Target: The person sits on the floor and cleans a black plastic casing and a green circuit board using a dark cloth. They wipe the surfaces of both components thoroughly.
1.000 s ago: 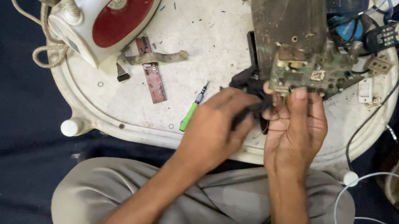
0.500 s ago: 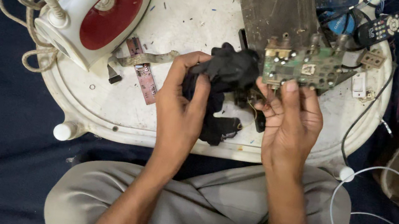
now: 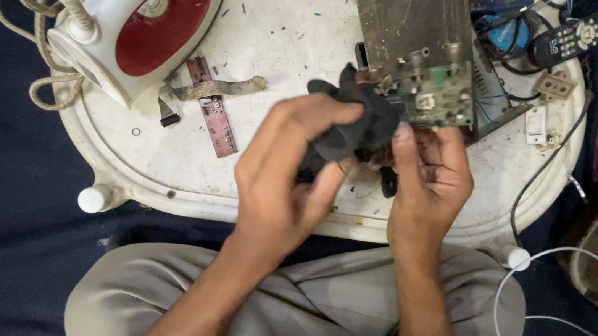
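Fingers of my left hand (image 3: 282, 181) are curled around a wad of black cloth (image 3: 355, 121), thumb on one side and the other fingers on the far side, so the cloth is pinched and bunched between them. My right hand (image 3: 428, 181) sits just beside it, its fingers (image 3: 404, 139) bent inward and pressed against the cloth and against the near edge of a green circuit board (image 3: 438, 102); I cannot tell whether that hand truly grips the board or only steadies it.

That board is joined to a dusty dark metal chassis (image 3: 410, 28) lying on a white oval table (image 3: 294, 29), and the cloth touches the board's near-left corner. Both hands hover over the table's near edge, above my lap.

On the table's left stands a red and white clothes iron (image 3: 141, 24) with its cord (image 3: 35, 10) coiled beside it. Between the iron and my left hand lies a narrow brown circuit strip (image 3: 214, 120). A black remote control (image 3: 578, 35) rests at the far right, near a small white switch plate (image 3: 537, 124).
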